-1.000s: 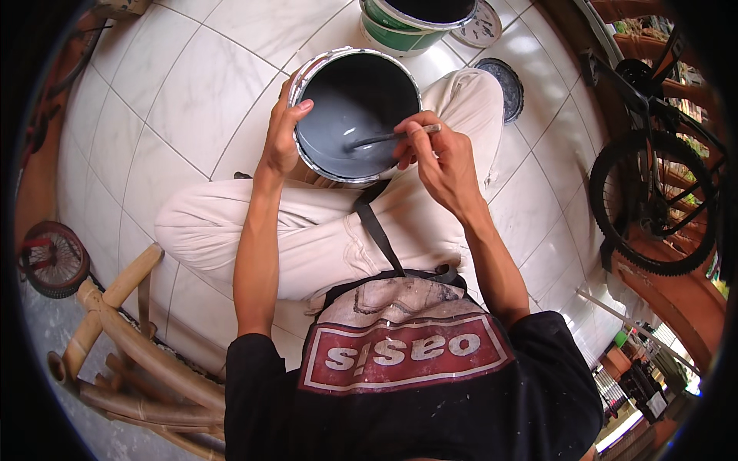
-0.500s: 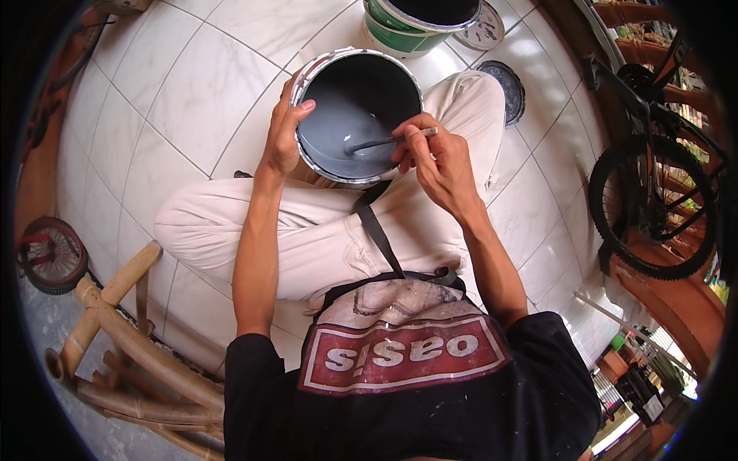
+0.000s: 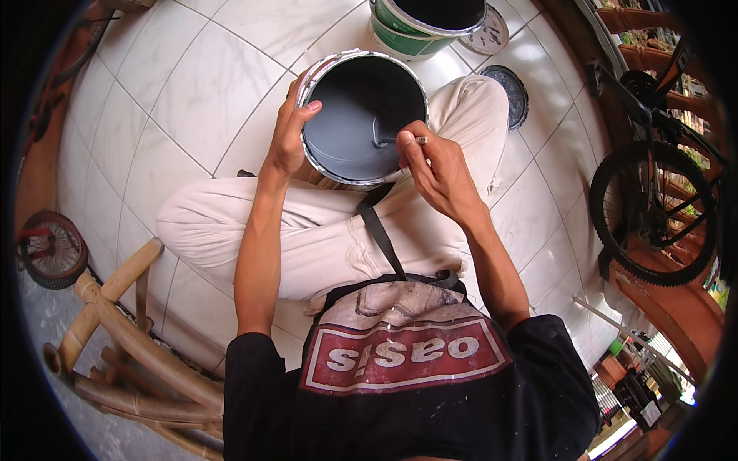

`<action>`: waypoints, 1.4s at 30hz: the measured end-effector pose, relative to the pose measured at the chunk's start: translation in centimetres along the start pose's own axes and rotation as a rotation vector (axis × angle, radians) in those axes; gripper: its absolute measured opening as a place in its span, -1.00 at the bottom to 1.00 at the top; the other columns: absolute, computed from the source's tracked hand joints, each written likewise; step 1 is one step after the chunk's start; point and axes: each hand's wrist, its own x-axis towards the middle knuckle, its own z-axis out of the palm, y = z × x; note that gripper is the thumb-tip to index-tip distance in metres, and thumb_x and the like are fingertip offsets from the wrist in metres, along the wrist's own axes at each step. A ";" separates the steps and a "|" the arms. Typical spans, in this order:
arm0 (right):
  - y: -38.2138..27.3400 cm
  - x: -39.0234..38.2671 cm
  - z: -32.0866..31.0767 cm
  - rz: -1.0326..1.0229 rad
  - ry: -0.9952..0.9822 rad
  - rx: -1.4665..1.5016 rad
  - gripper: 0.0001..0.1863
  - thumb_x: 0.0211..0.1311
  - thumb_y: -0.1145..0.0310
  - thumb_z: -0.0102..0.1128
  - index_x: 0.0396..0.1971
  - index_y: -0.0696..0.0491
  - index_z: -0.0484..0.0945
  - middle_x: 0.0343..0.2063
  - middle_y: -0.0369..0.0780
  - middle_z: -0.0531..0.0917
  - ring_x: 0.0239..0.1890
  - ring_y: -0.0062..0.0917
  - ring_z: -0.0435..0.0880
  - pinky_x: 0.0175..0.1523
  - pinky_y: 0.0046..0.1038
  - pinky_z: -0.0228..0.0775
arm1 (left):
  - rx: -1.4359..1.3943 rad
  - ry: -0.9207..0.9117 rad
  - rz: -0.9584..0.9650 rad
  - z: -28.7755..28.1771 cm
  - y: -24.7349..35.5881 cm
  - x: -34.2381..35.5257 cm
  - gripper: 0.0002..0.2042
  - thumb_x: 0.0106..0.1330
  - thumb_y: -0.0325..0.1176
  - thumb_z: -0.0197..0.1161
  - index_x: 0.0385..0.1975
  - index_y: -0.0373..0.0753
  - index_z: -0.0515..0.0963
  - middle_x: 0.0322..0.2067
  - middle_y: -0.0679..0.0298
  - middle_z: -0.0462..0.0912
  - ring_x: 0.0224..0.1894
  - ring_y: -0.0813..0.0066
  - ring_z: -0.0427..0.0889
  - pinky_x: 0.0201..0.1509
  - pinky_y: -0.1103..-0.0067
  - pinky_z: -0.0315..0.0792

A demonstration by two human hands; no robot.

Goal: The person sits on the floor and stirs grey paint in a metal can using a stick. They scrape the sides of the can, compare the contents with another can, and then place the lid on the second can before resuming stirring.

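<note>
A round bucket (image 3: 309, 157) with a paint-smeared white rim rests between my crossed legs, its mouth facing up. Dark grey paint (image 3: 338, 142) fills its lower part. My left hand (image 3: 289, 134) grips the bucket's left side, thumb over the rim and fingers behind the wall. Over the right rim, my right hand (image 3: 437, 169) pinches a thin stirring stick (image 3: 421, 140). The stick's pale upper end pokes out past the fingers, while its grey-coated lower end dips into the paint, with a curved ripple beside it.
A green and white bucket (image 3: 400, 37) stands at the far side, beside a pale round lid (image 3: 490, 34). A dark paint-coated lid (image 3: 509, 96) lies by my right knee. A bicycle (image 3: 652, 207) is at the right, bamboo furniture (image 3: 146, 349) at the lower left, and a small wheel (image 3: 52, 250) above it.
My right hand has shifted slightly, and the stick's dipped end has moved to the right through the paint. My left hand keeps its hold on the bucket.
</note>
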 end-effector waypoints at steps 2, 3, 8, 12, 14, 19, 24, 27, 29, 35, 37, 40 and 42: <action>-0.2 0.5 -0.3 0.056 0.097 0.059 -0.67 0.78 0.25 0.05 -0.20 0.17 0.60 -0.57 -0.14 0.62 -0.51 -0.30 0.66 -0.29 -0.30 0.50 | 0.013 0.002 -0.028 0.1 0.2 0.1 -0.31 0.47 -0.14 0.05 0.52 -0.44 0.37 0.39 -0.07 0.54 0.45 0.14 0.45 0.60 0.37 0.20; -0.3 1.0 -0.9 0.087 0.163 0.067 -0.67 0.78 0.25 0.05 -0.21 0.17 0.60 -0.57 -0.14 0.62 -0.52 -0.29 0.65 -0.29 -0.29 0.50 | 0.022 0.005 -0.045 0.1 0.3 0.0 -0.31 0.47 -0.14 0.05 0.52 -0.44 0.37 0.39 -0.07 0.53 0.45 0.14 0.45 0.60 0.37 0.20; 1.1 1.0 -0.5 -0.134 0.084 -0.156 -0.55 0.86 0.19 -0.10 -0.27 0.14 0.59 -0.57 -0.34 0.56 -0.53 -0.72 0.41 -0.39 -0.54 0.31 | 0.009 0.000 0.012 0.0 -0.1 0.3 -0.31 0.46 -0.13 0.06 0.52 -0.45 0.37 0.37 -0.06 0.54 0.44 0.15 0.46 0.60 0.38 0.19; -0.5 1.5 -1.2 0.050 0.159 0.069 -0.67 0.79 0.29 0.00 -0.23 0.16 0.58 -0.58 -0.11 0.60 -0.55 -0.24 0.60 -0.31 -0.22 0.48 | 0.021 0.007 -0.023 0.0 -0.1 0.3 -0.30 0.45 -0.13 0.07 0.52 -0.45 0.37 0.39 -0.05 0.53 0.46 0.15 0.44 0.62 0.38 0.17; -0.6 1.6 -1.0 -0.028 0.158 -0.067 -0.63 0.81 0.28 -0.03 -0.26 0.15 0.59 -0.58 -0.14 0.60 -0.56 -0.34 0.61 -0.32 -0.29 0.48 | 0.042 -0.006 -0.024 0.0 0.3 -0.1 -0.30 0.45 -0.14 0.07 0.52 -0.45 0.37 0.39 -0.05 0.53 0.47 0.14 0.43 0.62 0.38 0.16; 1.1 1.7 -0.6 0.012 0.235 0.021 -0.60 0.81 0.25 -0.03 -0.28 0.13 0.61 -0.61 -0.17 0.62 -0.58 -0.40 0.62 -0.33 -0.32 0.49 | 0.027 0.006 0.007 -0.1 -0.4 0.2 -0.31 0.45 -0.14 0.07 0.51 -0.45 0.38 0.37 -0.05 0.54 0.45 0.15 0.45 0.60 0.38 0.18; -0.2 0.5 -0.7 0.046 -0.001 -0.016 -0.56 0.83 0.19 -0.06 -0.27 0.12 0.64 -0.60 -0.24 0.64 -0.55 -0.54 0.62 -0.31 -0.39 0.48 | 0.004 0.009 -0.029 0.0 0.0 -0.1 -0.31 0.45 -0.12 0.09 0.50 -0.44 0.39 0.35 -0.01 0.54 0.43 0.18 0.46 0.58 0.39 0.20; 0.9 1.4 -1.0 0.076 0.260 0.110 -0.59 0.82 0.23 -0.04 -0.27 0.11 0.64 -0.60 -0.26 0.65 -0.60 -0.51 0.60 -0.36 -0.40 0.46 | 0.030 0.002 -0.025 -0.1 0.2 0.2 -0.31 0.45 -0.13 0.09 0.51 -0.43 0.39 0.37 -0.04 0.54 0.45 0.18 0.45 0.60 0.38 0.19; 0.8 1.3 -0.9 -0.015 0.281 -0.172 -0.63 0.80 0.27 -0.02 -0.26 0.12 0.64 -0.60 -0.20 0.65 -0.65 -0.39 0.60 -0.42 -0.35 0.44 | 0.022 0.008 -0.044 -0.2 -0.3 -0.3 -0.31 0.45 -0.13 0.09 0.51 -0.43 0.39 0.37 -0.04 0.54 0.45 0.17 0.45 0.60 0.38 0.19; 1.7 1.3 -1.3 0.125 0.361 0.186 -0.61 0.81 0.23 -0.03 -0.27 0.12 0.63 -0.63 -0.22 0.64 -0.59 -0.44 0.62 -0.35 -0.37 0.46 | 0.043 0.005 -0.030 0.1 0.1 0.1 -0.31 0.45 -0.13 0.09 0.51 -0.44 0.39 0.37 -0.05 0.55 0.45 0.15 0.45 0.60 0.38 0.19; 1.1 0.8 -1.0 0.054 0.190 -0.031 -0.58 0.83 0.23 -0.06 -0.27 0.13 0.64 -0.62 -0.25 0.65 -0.58 -0.55 0.60 -0.37 -0.42 0.44 | 0.024 0.010 -0.049 0.0 0.2 0.0 -0.31 0.45 -0.12 0.09 0.51 -0.44 0.39 0.37 -0.04 0.54 0.45 0.16 0.45 0.60 0.39 0.19; 1.7 0.4 0.1 0.020 0.185 0.034 -0.59 0.83 0.26 -0.07 -0.28 0.12 0.63 -0.62 -0.24 0.63 -0.61 -0.52 0.59 -0.40 -0.43 0.43 | 0.009 -0.006 -0.041 -0.1 0.1 0.0 -0.30 0.45 -0.11 0.10 0.51 -0.44 0.38 0.37 -0.04 0.54 0.46 0.17 0.43 0.60 0.38 0.18; 2.1 1.3 -0.1 0.085 0.389 0.203 -0.62 0.81 0.29 -0.04 -0.28 0.12 0.62 -0.63 -0.19 0.62 -0.63 -0.37 0.60 -0.40 -0.36 0.46 | 0.012 -0.005 -0.069 -0.1 0.2 0.2 -0.29 0.44 -0.11 0.10 0.52 -0.44 0.38 0.38 -0.05 0.53 0.47 0.17 0.43 0.61 0.38 0.18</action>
